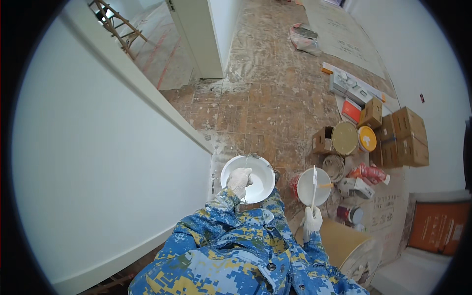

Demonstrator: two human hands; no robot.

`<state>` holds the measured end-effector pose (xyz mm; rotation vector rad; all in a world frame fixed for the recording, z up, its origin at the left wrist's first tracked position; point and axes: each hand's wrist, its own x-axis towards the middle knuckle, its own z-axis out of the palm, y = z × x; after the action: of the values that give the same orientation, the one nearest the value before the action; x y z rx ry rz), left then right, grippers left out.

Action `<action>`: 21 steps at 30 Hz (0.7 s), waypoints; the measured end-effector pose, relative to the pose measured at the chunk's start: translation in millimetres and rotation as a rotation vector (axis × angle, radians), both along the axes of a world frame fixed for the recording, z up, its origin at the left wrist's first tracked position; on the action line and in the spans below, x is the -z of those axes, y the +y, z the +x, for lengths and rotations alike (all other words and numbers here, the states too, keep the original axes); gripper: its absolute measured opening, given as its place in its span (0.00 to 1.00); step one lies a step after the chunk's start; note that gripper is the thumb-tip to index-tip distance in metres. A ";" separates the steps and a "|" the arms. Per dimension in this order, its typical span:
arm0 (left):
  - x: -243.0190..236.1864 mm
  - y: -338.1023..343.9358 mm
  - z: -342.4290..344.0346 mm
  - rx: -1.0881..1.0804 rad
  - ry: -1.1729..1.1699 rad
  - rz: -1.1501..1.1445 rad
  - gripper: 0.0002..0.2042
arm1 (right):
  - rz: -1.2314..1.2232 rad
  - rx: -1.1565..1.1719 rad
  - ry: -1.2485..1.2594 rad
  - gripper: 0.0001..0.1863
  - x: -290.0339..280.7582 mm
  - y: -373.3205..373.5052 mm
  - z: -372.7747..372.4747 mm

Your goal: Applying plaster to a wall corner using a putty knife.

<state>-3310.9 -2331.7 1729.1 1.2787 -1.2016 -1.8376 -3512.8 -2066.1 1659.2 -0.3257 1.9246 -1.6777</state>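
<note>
My left hand [240, 181], in a white glove, is curled round the thin handle of a white bucket [260, 186] beside the white wall at lower centre. My right hand [312, 220], also gloved, grips the pale handle of a long, narrow brush-like tool [314, 183], whose white head is over a second bucket [322, 194] with a red outside. A short orange stick [324, 185] lies at that bucket's right side. My camouflage sleeves come up from the lower edge.
An open doorway [194, 37] shows a wooden ladder [120, 34]. At right stand cardboard boxes [410, 137], several tubs [344, 137], bags [356, 187] and long white packages [346, 86]. A large tan drum [344, 241] is beside me. A sack [305, 39] lies farther along the floor.
</note>
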 end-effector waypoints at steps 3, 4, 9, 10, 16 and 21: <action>-6.9 -75.2 -69.8 -0.063 0.016 -0.044 0.09 | -0.034 -0.078 -0.057 0.16 -22.9 -94.1 -96.8; -8.1 -97.8 -94.4 -0.119 -0.003 -0.014 0.09 | -0.053 -0.105 -0.026 0.17 -24.3 -123.4 -130.8; -88.0 -201.6 -179.7 -0.165 -0.256 -0.406 0.10 | 0.019 -0.228 0.058 0.14 -122.0 -272.5 -276.5; -106.4 -225.3 -187.8 -0.040 -0.492 -0.766 0.10 | -0.044 -0.256 0.092 0.15 -129.4 -304.9 -306.4; -206.1 -280.3 -205.3 -0.443 -0.194 -0.328 0.15 | 0.054 -0.467 0.173 0.13 -234.8 -440.1 -352.0; -186.3 -418.3 -197.1 -0.385 -0.381 -0.496 0.12 | -0.055 -0.488 0.309 0.16 -258.7 -576.4 -351.1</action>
<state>-3508.0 -2750.0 1915.4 1.4682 -1.3761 -0.9694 -3863.9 -2642.6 1917.9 -1.0371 1.8110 -1.4104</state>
